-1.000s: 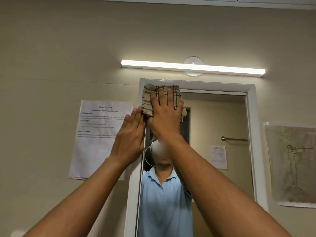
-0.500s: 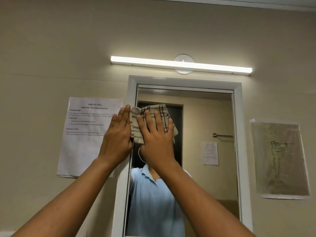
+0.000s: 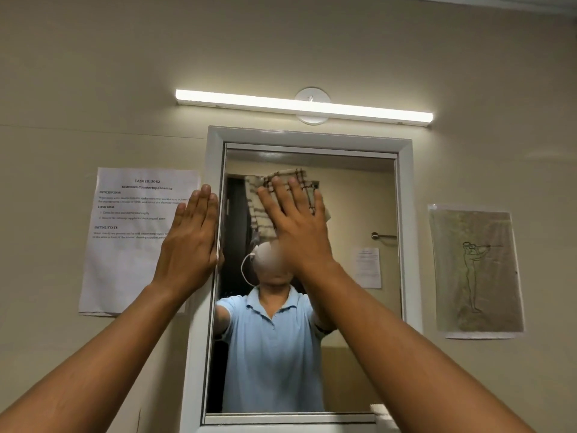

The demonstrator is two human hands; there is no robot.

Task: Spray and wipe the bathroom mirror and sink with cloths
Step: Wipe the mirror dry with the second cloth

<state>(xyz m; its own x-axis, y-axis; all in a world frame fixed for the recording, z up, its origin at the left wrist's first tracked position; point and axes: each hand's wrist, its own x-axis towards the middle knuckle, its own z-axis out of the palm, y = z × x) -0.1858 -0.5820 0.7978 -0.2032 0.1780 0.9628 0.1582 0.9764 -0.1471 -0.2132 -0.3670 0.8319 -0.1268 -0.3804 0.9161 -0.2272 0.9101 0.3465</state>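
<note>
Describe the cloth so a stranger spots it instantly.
Find the white-framed mirror under the light bar. On the upper glass, the right hand presses a beige cloth flat. Unlike the wall papers, it has dark checked lines.

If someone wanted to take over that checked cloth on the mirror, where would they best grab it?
Probably the cloth's top edge, pinched from above: it sticks out past the right hand's flat fingers, which press the rest against the mirror.

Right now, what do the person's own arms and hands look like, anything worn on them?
Both forearms are bare to the frame's edge. The left hand and right hand wear no gloves, rings or watch. The mirror reflects short light-blue sleeves.
</note>
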